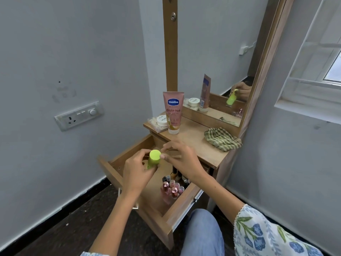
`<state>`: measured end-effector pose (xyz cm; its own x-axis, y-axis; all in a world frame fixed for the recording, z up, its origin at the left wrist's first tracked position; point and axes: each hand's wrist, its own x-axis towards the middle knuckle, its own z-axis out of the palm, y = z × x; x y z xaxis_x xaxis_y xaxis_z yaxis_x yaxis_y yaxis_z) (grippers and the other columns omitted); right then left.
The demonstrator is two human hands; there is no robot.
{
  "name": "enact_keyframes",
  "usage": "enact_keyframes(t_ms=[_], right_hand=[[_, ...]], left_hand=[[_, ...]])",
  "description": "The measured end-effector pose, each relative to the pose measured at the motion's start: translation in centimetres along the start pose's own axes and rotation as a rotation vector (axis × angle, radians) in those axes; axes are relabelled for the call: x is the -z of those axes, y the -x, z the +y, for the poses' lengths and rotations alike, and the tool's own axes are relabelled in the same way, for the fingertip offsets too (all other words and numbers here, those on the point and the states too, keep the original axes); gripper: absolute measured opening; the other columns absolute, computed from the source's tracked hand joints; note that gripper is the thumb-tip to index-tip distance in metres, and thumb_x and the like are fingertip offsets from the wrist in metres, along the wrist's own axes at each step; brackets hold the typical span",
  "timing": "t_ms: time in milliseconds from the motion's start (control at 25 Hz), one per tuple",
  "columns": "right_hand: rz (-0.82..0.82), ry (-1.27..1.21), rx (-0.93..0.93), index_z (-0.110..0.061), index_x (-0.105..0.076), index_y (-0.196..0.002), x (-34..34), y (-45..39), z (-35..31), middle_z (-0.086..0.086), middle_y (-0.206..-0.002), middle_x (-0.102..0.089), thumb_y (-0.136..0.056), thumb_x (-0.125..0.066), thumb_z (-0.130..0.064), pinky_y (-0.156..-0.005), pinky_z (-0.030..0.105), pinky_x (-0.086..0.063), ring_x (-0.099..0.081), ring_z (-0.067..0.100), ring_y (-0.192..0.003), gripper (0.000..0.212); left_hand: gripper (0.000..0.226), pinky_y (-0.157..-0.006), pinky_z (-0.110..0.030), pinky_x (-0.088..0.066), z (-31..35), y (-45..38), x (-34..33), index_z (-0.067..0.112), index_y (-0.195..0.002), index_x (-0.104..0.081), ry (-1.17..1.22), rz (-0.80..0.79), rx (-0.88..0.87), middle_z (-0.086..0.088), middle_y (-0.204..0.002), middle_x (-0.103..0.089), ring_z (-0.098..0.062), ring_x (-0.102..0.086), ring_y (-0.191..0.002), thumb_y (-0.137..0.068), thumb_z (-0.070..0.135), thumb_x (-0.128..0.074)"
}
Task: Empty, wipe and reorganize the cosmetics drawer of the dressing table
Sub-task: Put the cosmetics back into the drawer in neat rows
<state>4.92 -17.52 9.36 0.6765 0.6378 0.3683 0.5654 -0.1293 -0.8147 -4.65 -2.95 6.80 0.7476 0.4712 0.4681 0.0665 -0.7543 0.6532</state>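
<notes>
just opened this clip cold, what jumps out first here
A bright green bottle held in the left hand over the open drawer, with the right hand touching its cap. Behind it, a pink lotion tube stands on the tabletop, and nail polish bottles cluster in the drawer's front right corner.

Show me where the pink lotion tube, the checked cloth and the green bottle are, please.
Pink lotion tube point(173, 111): head view, on the middle of its printed front.
Checked cloth point(222, 138): head view, on the middle of the crumpled fabric.
Green bottle point(154, 156): head view, on its round cap top.
</notes>
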Motion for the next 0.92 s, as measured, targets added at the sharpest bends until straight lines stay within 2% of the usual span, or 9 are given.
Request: enact_keyframes(t_ms=[120, 320, 440, 560, 800, 920], right_hand=[[0.087, 0.032, -0.083, -0.019, -0.071, -0.092, 0.9, 0.5, 1.4, -0.007, -0.102, -0.066, -0.083, -0.072, -0.020, -0.086, 0.021, -0.052, -0.062, 0.004, -0.095, 0.009], [0.108, 0.045, -0.205, -0.012, -0.072, -0.090, 1.7, 1.4, 3.3, -0.004, -0.095, -0.070, -0.084, -0.071, -0.012, -0.085, 0.025, -0.054, -0.066, 0.008, -0.088, 0.007], [0.092, 0.059, -0.205, -0.012, -0.072, -0.088, 1.7, 1.6, 3.7, -0.004, -0.095, -0.070, -0.084, -0.071, -0.011, -0.081, 0.018, -0.054, -0.066, 0.007, -0.086, 0.005], [0.079, 0.066, -0.207, -0.013, -0.072, -0.087, 1.8, 1.9, 4.0, -0.002, -0.096, -0.069, -0.084, -0.070, -0.010, -0.077, 0.008, -0.051, -0.065, 0.005, -0.085, 0.005], [0.057, 0.065, -0.212, -0.016, -0.071, -0.088, 1.9, 2.1, 4.4, -0.007, -0.094, -0.069, -0.084, -0.070, -0.012, -0.074, 0.004, -0.048, -0.063, -0.001, -0.083, 0.006], [0.037, 0.083, -0.208, -0.020, -0.071, -0.086, 1.7, 2.1, 4.5, -0.009, -0.092, -0.069, -0.084, -0.070, -0.013, -0.074, 0.007, -0.049, -0.063, -0.002, -0.082, 0.007]], left_hand=[[0.042, -0.076, -0.033, -0.052, -1.8, -0.1, 1.1, 0.031, -0.094, -0.065, -0.048, -0.131, 0.160, 0.013, -0.093, -0.068, -0.009, -0.061, -0.091, -0.060, 0.026, -0.088], [0.046, -0.087, -0.036, -0.052, -2.7, -0.5, 0.9, 0.025, -0.097, -0.067, -0.054, -0.380, 0.242, 0.008, -0.099, -0.068, -0.010, -0.061, -0.095, -0.058, 0.014, -0.089], [0.050, -0.089, -0.036, -0.052, -2.9, -0.7, -0.1, 0.019, -0.104, -0.066, -0.114, -0.525, 0.254, 0.003, -0.106, -0.066, -0.014, -0.060, -0.100, -0.059, 0.011, -0.088], [0.050, -0.089, -0.037, -0.052, -3.3, -0.8, -0.9, 0.022, -0.106, -0.066, -0.194, -0.630, 0.234, 0.004, -0.109, -0.065, -0.014, -0.059, -0.103, -0.061, 0.015, -0.087], [0.041, -0.083, -0.040, -0.054, -3.5, -0.5, -2.0, 0.031, -0.089, -0.066, -0.217, -0.712, 0.201, 0.005, -0.102, -0.065, -0.015, -0.059, -0.097, -0.060, 0.011, -0.086], [0.040, -0.083, -0.038, -0.054, -3.7, -0.5, -2.3, 0.031, -0.089, -0.065, -0.202, -0.727, 0.180, 0.007, -0.103, -0.063, -0.014, -0.058, -0.099, -0.062, 0.008, -0.084]])
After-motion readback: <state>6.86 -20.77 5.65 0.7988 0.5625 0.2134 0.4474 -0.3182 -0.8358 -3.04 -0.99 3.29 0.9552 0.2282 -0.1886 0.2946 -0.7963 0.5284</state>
